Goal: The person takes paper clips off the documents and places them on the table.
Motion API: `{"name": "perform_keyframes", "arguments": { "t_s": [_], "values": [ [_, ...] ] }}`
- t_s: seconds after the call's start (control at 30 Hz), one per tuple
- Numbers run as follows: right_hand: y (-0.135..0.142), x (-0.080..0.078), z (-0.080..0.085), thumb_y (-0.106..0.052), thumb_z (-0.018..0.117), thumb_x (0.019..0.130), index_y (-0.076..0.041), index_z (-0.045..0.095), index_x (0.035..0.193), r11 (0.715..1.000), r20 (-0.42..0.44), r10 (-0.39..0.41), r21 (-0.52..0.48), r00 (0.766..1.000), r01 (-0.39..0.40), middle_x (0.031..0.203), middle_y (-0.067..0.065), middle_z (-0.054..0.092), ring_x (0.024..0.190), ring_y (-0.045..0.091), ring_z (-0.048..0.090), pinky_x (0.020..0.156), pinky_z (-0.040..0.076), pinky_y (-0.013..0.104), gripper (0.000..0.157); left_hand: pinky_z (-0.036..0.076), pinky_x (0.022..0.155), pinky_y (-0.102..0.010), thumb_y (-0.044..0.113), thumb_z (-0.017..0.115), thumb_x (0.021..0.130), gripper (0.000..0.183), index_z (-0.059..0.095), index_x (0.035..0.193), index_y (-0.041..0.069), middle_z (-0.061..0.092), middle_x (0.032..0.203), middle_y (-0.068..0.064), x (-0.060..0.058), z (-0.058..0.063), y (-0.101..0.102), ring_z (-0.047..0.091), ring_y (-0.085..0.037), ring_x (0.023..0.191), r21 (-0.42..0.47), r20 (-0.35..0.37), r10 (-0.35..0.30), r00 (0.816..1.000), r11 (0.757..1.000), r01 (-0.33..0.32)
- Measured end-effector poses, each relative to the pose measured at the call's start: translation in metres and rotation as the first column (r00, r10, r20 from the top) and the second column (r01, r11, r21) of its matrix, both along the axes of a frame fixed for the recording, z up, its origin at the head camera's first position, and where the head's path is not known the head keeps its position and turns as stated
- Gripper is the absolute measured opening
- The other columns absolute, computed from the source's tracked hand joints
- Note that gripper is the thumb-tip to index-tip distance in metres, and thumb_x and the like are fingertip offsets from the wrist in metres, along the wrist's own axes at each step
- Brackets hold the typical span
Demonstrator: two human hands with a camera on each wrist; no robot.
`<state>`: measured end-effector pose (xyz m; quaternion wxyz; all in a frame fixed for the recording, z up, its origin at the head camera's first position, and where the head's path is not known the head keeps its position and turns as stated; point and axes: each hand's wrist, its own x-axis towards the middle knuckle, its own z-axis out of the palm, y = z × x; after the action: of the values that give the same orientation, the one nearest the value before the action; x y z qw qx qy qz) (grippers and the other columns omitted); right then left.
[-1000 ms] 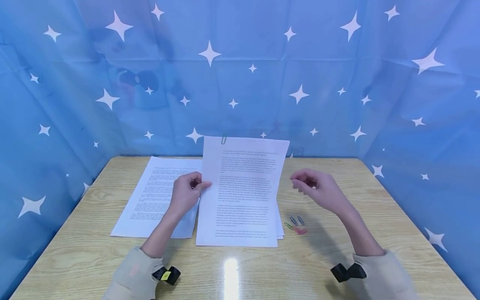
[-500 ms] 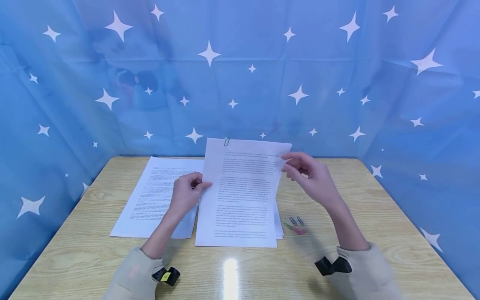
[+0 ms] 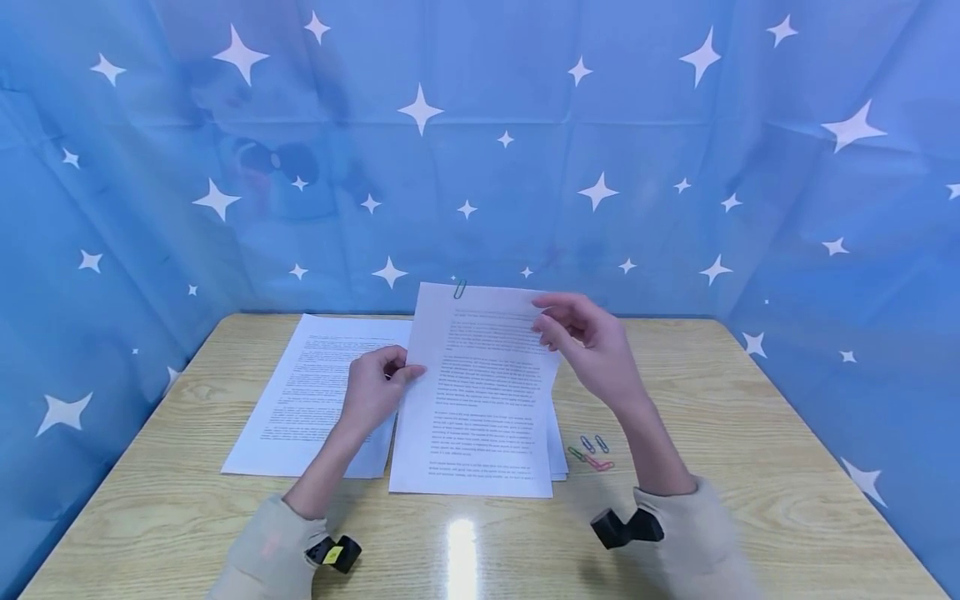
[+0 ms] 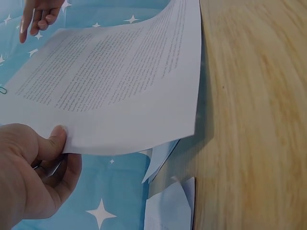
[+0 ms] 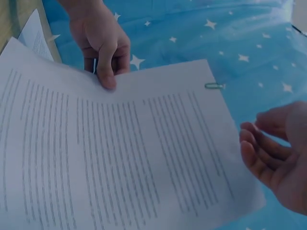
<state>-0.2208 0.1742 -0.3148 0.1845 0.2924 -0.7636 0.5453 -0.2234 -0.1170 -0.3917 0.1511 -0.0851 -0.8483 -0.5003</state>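
Observation:
My left hand (image 3: 375,387) pinches the left edge of printed paper (image 3: 480,400), thumb on the near face. The paper is raised and tilted, its lower part above the table. A green paper clip (image 3: 460,289) sits on its top edge, left of the middle. My right hand (image 3: 588,350) is by the top right corner, fingers loosely bent and holding nothing; the right wrist view shows the fingers (image 5: 259,148) close to the top edge, and whether they touch it I cannot tell. More sheets (image 3: 558,450) show behind the raised paper's right side.
Another printed stack (image 3: 300,400) lies on the left of the wooden table (image 3: 750,417). To the right of the papers lie two blue paper clips (image 3: 587,444), a green clip (image 3: 576,454) and pink clips (image 3: 600,465). A blue curtain with white stars (image 3: 480,167) hangs behind.
My right hand has moved left, from beside the paper to its top right corner. The paper's top has tipped slightly lower and to the right. My left hand keeps its grip.

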Motion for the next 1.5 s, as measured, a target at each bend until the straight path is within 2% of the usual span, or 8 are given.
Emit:
{"name": "perform_keyframes", "arguments": {
  "t_s": [0.3, 0.53, 0.63, 0.73, 0.9, 1.17, 1.5],
  "values": [
    [-0.028, 0.003, 0.007, -0.004, 0.065, 0.098, 0.001, 0.068, 0.12, 1.0, 0.009, 0.013, -0.023, 1.0, -0.013, 0.09, 0.013, 0.072, 0.073, 0.033, 0.064, 0.064, 0.054, 0.032, 0.023, 0.04, 0.056, -0.026, 0.006, 0.077, 0.089, 0.026, 0.06, 0.07, 0.006, 0.06, 0.066, -0.004, 0.002, -0.002, 0.002, 0.051, -0.019, 0.061, -0.028, -0.023, 0.009, 1.0, 1.0, -0.009],
    [-0.044, 0.0, 0.005, -0.004, 0.065, 0.099, 0.001, 0.067, 0.12, 0.998, -0.001, 0.025, -0.059, 1.0, -0.025, 0.087, 0.013, 0.071, 0.068, 0.025, 0.064, 0.063, 0.054, 0.027, 0.022, 0.04, 0.056, -0.026, 0.005, 0.077, 0.089, 0.024, 0.062, 0.07, 0.006, 0.06, 0.067, -0.004, 0.002, -0.004, 0.004, 0.052, -0.018, 0.061, -0.047, -0.058, 0.003, 0.998, 0.999, -0.006],
    [-0.049, -0.001, 0.004, -0.004, 0.064, 0.099, 0.001, 0.066, 0.121, 0.997, 0.0, 0.037, -0.067, 0.999, -0.037, 0.085, 0.013, 0.071, 0.066, 0.026, 0.064, 0.062, 0.054, 0.028, 0.023, 0.041, 0.057, -0.027, 0.004, 0.077, 0.089, 0.022, 0.063, 0.071, 0.005, 0.061, 0.068, -0.004, 0.003, -0.004, 0.005, 0.052, -0.018, 0.062, -0.052, -0.057, 0.004, 0.998, 0.999, -0.007],
    [-0.052, 0.0, 0.001, -0.004, 0.064, 0.099, -0.002, 0.066, 0.123, 0.997, 0.002, 0.044, -0.067, 0.999, -0.044, 0.084, 0.012, 0.071, 0.065, 0.029, 0.064, 0.061, 0.055, 0.029, 0.025, 0.042, 0.058, -0.027, 0.002, 0.076, 0.089, 0.019, 0.065, 0.073, 0.005, 0.062, 0.07, -0.005, 0.003, -0.004, 0.006, 0.053, -0.018, 0.063, -0.06, -0.056, 0.005, 0.998, 0.998, -0.008],
    [-0.054, -0.001, -0.002, -0.005, 0.065, 0.099, -0.004, 0.066, 0.124, 0.997, -0.012, 0.042, -0.059, 0.999, -0.043, 0.082, 0.01, 0.071, 0.062, 0.025, 0.065, 0.06, 0.055, 0.029, 0.025, 0.043, 0.059, -0.027, 0.001, 0.076, 0.088, 0.014, 0.069, 0.077, 0.004, 0.064, 0.073, -0.006, 0.003, -0.003, 0.008, 0.054, -0.019, 0.065, -0.072, -0.053, 0.002, 0.999, 0.997, -0.006],
    [-0.057, 0.0, -0.003, -0.003, 0.066, 0.097, 0.0, 0.07, 0.106, 0.995, -0.064, 0.052, -0.076, 0.997, -0.056, 0.079, 0.009, 0.07, 0.058, 0.02, 0.063, 0.055, 0.054, 0.029, 0.01, 0.043, 0.06, -0.027, 0.001, 0.076, 0.088, 0.013, 0.07, 0.078, 0.005, 0.064, 0.073, -0.005, 0.003, -0.001, 0.008, 0.054, -0.018, 0.066, -0.077, -0.048, 0.001, 0.999, 0.997, -0.004],
    [-0.057, 0.001, -0.002, 0.0, 0.066, 0.096, -0.001, 0.071, 0.101, 0.996, -0.114, 0.058, -0.068, 0.992, -0.066, 0.077, 0.008, 0.07, 0.054, 0.017, 0.061, 0.052, 0.053, 0.029, 0.007, 0.042, 0.058, -0.027, 0.001, 0.076, 0.089, 0.016, 0.068, 0.076, 0.006, 0.063, 0.071, -0.004, 0.003, -0.001, 0.008, 0.054, -0.018, 0.065, -0.073, -0.06, -0.005, 0.998, 0.997, 0.001]
  ]
}}
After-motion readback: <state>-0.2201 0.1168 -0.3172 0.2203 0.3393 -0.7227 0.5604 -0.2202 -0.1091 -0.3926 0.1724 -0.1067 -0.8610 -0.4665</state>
